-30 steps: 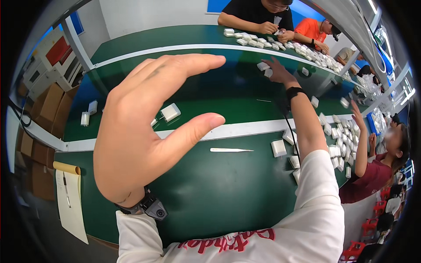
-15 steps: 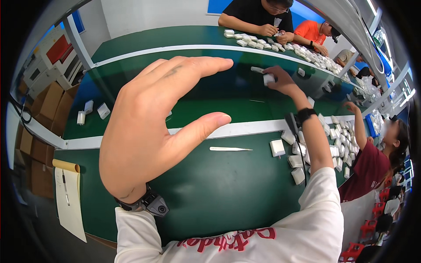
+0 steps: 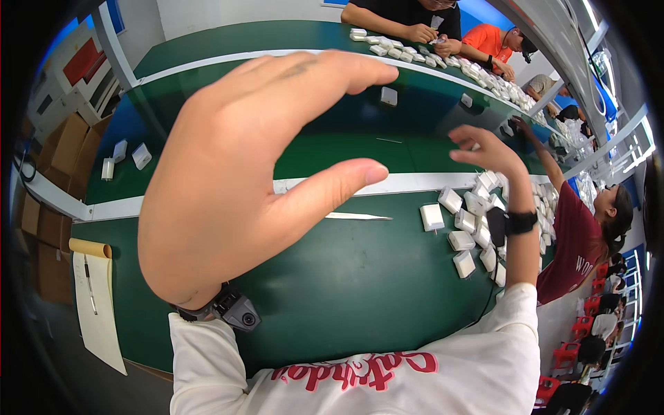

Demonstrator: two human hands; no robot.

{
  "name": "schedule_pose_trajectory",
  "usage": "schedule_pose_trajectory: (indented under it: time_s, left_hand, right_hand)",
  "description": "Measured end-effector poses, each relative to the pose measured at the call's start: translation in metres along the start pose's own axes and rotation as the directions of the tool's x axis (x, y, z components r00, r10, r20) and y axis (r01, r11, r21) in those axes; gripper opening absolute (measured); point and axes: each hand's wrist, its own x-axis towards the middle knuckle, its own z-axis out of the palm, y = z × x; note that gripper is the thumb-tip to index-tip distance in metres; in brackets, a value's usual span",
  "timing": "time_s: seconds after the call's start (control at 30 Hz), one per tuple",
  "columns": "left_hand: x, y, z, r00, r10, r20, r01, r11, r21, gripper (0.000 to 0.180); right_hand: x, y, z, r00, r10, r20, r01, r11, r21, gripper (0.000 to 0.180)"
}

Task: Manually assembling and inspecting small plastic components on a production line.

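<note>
My left hand point(image 3: 228, 159) is raised large in the foreground, fingers stretched forward and thumb apart, holding nothing. It hides part of the bench behind it. At the right, my right hand point(image 3: 490, 149) hovers above the white rail, fingers loosely bent and apart, with nothing in them. Below it lies a pile of white plug adapters point(image 3: 465, 221), some showing metal prongs. Beyond the rail, a single white adapter point(image 3: 389, 96) rests on the dark green surface between my hands. Tweezers point(image 3: 358, 216) lie on the near bench, partly behind my left thumb.
A notepad point(image 3: 97, 304) with a pen lies at the left edge. More adapters point(image 3: 141, 156) sit beyond the rail point(image 3: 408, 182) at left. Opposite, co-workers handle adapters point(image 3: 415, 55); another person point(image 3: 577, 235) reaches in from the right. Cardboard boxes point(image 3: 59, 242) stand at left.
My right hand has let go of a white adapter and drawn back toward the pile, to the right. An adapter now rests near where that hand was. The view has shifted slightly.
</note>
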Motion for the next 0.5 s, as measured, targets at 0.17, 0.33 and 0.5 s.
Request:
schedule_pose_trajectory:
  time_s: [0.17,0.33,0.5]
  left_hand:
    - [0.001,0.004,0.000,1.000,-0.025,0.008,0.025,1.000,0.018,0.058]
    - [-0.002,0.003,-0.001,0.999,-0.034,-0.015,0.034,0.999,0.019,0.057]
    - [-0.001,0.002,-0.002,0.999,-0.027,-0.042,0.028,0.999,0.015,0.058]
  right_hand:
    - [0.134,0.011,0.037,0.985,-0.117,-0.124,0.107,0.990,-0.088,0.079]
    - [0.223,0.044,0.080,0.966,-0.065,-0.250,0.033,0.991,-0.132,0.084]
    - [0.205,0.016,0.085,0.971,-0.089,-0.220,0.116,0.987,0.114,0.064]
